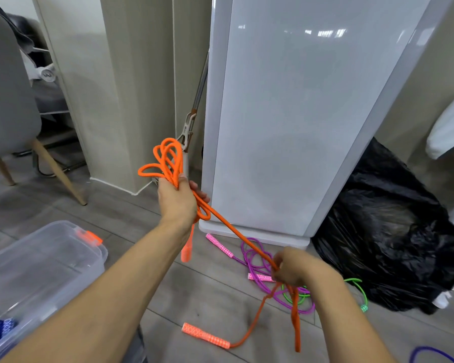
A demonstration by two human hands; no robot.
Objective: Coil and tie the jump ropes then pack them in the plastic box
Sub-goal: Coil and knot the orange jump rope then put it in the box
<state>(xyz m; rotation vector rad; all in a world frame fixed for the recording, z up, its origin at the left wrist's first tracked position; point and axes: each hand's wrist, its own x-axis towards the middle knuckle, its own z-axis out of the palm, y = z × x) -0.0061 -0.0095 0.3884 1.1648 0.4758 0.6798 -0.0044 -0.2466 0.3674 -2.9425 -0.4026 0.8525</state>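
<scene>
My left hand (177, 199) is raised and grips several coiled loops of the orange jump rope (165, 161). A taut strand runs down to my right hand (295, 268), which pinches it low on the right. One orange handle (206, 335) lies on the floor, the other (186, 251) dangles under my left wrist. A purple rope with pink handles (254, 260) and a green rope (361, 292) lie loose on the floor. The clear plastic box (50, 258) with an orange latch sits at lower left, with something blue in its corner.
A white appliance (299, 113) stands right ahead, with a black rubbish bag (393, 231) to its right. A grey chair with wooden legs (8, 100) is at left. A dark blue rope (430, 355) shows at the bottom right edge.
</scene>
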